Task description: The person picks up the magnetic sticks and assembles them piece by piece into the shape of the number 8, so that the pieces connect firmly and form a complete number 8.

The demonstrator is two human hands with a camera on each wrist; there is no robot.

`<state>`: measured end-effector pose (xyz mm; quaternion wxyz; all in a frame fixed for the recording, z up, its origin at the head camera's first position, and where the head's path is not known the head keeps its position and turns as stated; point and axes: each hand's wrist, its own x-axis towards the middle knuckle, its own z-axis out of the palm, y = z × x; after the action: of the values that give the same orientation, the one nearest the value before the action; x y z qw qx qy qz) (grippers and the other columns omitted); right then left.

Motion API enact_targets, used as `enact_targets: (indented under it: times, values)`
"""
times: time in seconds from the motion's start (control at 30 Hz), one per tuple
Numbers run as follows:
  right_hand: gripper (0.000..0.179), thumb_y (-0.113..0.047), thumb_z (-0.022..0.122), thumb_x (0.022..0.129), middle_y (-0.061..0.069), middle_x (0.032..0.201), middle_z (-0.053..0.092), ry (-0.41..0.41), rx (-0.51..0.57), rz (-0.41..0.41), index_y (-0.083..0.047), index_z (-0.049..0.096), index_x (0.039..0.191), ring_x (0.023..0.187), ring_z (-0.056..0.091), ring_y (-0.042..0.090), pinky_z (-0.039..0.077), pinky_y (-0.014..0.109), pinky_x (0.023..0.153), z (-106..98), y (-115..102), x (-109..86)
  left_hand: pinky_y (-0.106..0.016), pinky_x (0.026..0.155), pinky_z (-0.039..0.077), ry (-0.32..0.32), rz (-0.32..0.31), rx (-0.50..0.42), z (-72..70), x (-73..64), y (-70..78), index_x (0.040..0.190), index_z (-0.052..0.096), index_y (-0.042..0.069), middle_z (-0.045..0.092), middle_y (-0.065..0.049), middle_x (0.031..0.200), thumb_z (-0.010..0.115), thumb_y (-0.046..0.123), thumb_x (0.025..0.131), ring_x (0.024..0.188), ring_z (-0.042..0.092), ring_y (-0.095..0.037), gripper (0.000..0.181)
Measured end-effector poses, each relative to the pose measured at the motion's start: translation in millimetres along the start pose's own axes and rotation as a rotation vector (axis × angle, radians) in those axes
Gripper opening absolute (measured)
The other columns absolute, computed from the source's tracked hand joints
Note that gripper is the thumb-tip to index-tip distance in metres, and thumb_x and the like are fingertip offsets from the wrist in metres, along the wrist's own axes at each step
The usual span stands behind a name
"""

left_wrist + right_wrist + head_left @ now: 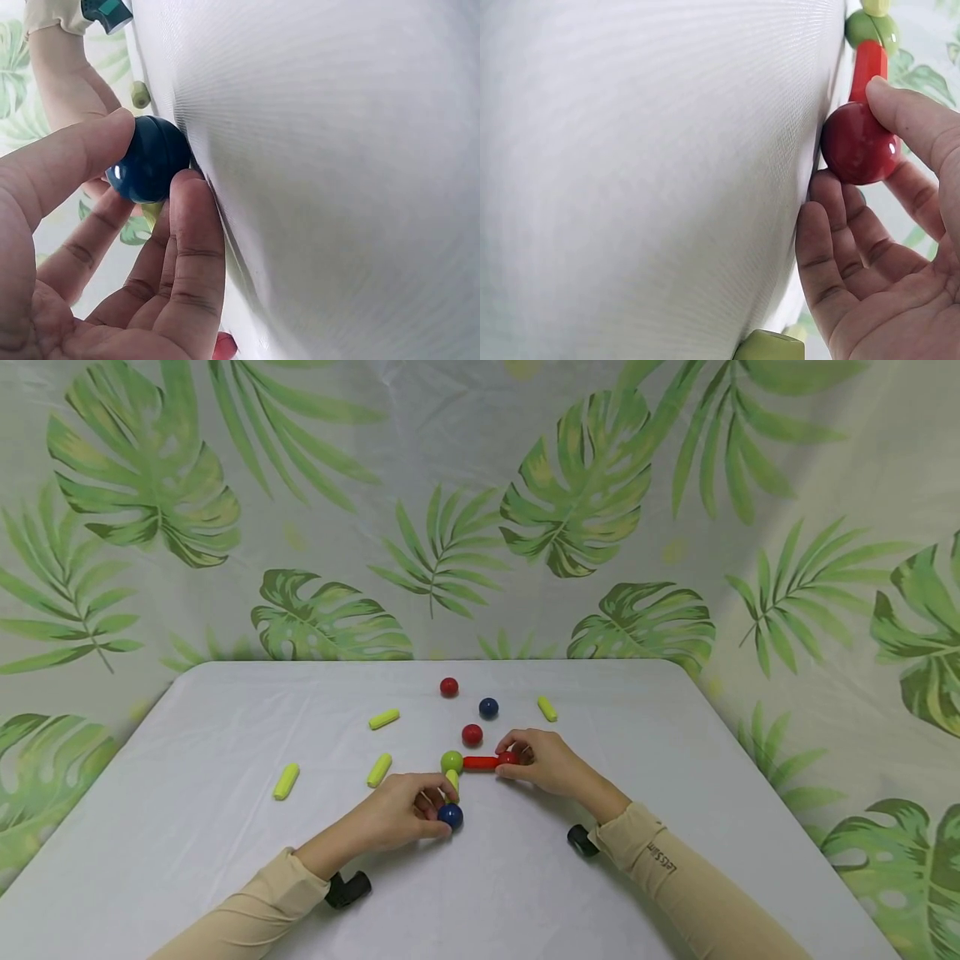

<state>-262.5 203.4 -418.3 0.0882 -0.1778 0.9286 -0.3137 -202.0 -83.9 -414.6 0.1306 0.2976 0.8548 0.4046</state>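
Note:
On the white table a green ball joins a red stick on its right and a yellow-green stick on its near side. At the red stick's far end sits a red ball, pinched between the thumb and fingers of my right hand. My left hand holds a dark blue ball at the near end of the yellow-green stick, thumb on one side and fingers on the other. Fingers partly hide that stick.
Beyond the hands lie two loose red balls and a blue ball. Several yellow-green sticks are scattered to the left, and another stick lies at the back right. A leaf-patterned curtain hangs behind the table.

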Motion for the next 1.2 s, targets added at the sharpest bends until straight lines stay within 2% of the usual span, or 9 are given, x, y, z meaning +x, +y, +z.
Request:
enact_targets:
  times: [0.17, 0.77, 0.97, 1.2]
  values:
    - [0.027, -0.030, 0.083, 0.096, 0.004, 0.104, 0.073, -0.002, 0.003, 0.007, -0.016, 0.073, 0.117, 0.095, 0.064, 0.017, 0.058, 0.038, 0.092, 0, -2, -0.7, -0.021, 0.072, 0.054, -0.006, 0.019, 0.000, 0.2, 0.3, -1.7, 0.112, 0.072, 0.015, 0.073, -0.002, 0.097, 0.088, 0.013, 0.089, 0.080, 0.064, -0.005, 0.028]
    - [0.030, -0.033, 0.082, 0.097, 0.002, 0.106, 0.073, -0.032, 0.002, 0.008, -0.016, 0.073, 0.121, 0.097, 0.065, 0.017, 0.057, 0.035, 0.090, -5, -4, -1.4, -0.020, 0.074, 0.054, -0.019, 0.019, -0.040, -1.1, 0.4, -5.0, 0.113, 0.072, 0.013, 0.072, -0.004, 0.099, 0.087, 0.011, 0.089, 0.082, 0.064, -0.007, 0.028]
    - [0.027, -0.032, 0.078, 0.100, 0.003, 0.104, 0.074, -0.008, -0.008, -0.014, -0.015, 0.073, 0.120, 0.098, 0.069, 0.019, 0.058, 0.038, 0.090, -14, -6, -2.9, -0.020, 0.075, 0.055, -0.019, 0.015, -0.058, -1.3, 0.5, -5.9, 0.113, 0.072, 0.013, 0.072, -0.004, 0.100, 0.087, 0.009, 0.089, 0.083, 0.065, -0.008, 0.028]
    - [0.028, -0.033, 0.076, 0.101, 0.004, 0.105, 0.072, 0.043, -0.034, 0.028, -0.014, 0.073, 0.121, 0.102, 0.069, 0.022, 0.057, 0.040, 0.092, -31, -2, 0.0, -0.020, 0.074, 0.055, -0.014, 0.020, -0.066, -0.9, 0.0, -7.1, 0.113, 0.072, 0.012, 0.071, -0.003, 0.099, 0.087, 0.008, 0.089, 0.083, 0.064, -0.008, 0.029]
